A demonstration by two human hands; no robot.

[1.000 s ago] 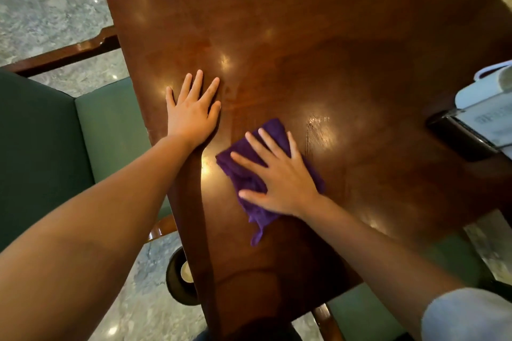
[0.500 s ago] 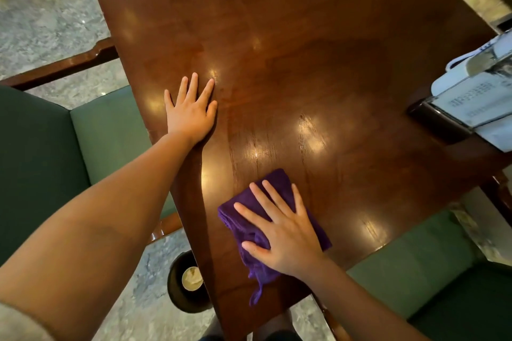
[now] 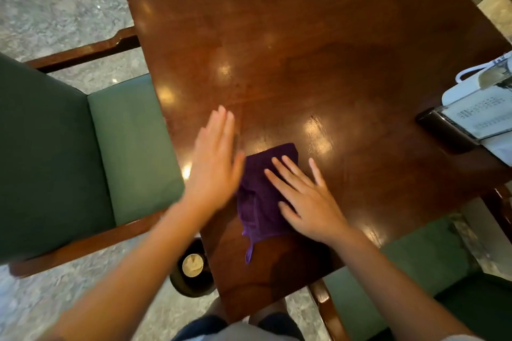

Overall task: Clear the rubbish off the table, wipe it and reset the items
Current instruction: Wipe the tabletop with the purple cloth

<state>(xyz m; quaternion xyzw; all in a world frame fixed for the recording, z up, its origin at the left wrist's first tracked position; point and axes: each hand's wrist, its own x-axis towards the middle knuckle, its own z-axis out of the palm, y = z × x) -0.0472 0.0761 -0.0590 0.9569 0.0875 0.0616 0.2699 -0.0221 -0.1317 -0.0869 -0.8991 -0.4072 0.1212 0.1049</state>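
Observation:
A purple cloth (image 3: 260, 188) lies on the dark glossy wooden table (image 3: 291, 44) near its front left corner. My right hand (image 3: 307, 196) rests flat on the cloth's right half, fingers spread, pressing it to the tabletop. My left hand (image 3: 214, 160) is blurred, fingers together and extended, just left of the cloth, at the table's left edge; it holds nothing and its thumb side overlaps the cloth's left edge.
A menu stand with a dark base (image 3: 443, 130) and a white item (image 3: 476, 86) sit at the table's right edge. Green upholstered chairs stand at the left (image 3: 124, 147) and lower right (image 3: 432, 266). A dark bin (image 3: 191, 268) with a cup inside stands on the marble floor below the corner.
My left hand has lifted off its flat spot on the table and swung right, up against the cloth. My right hand with the cloth stays near the front corner.

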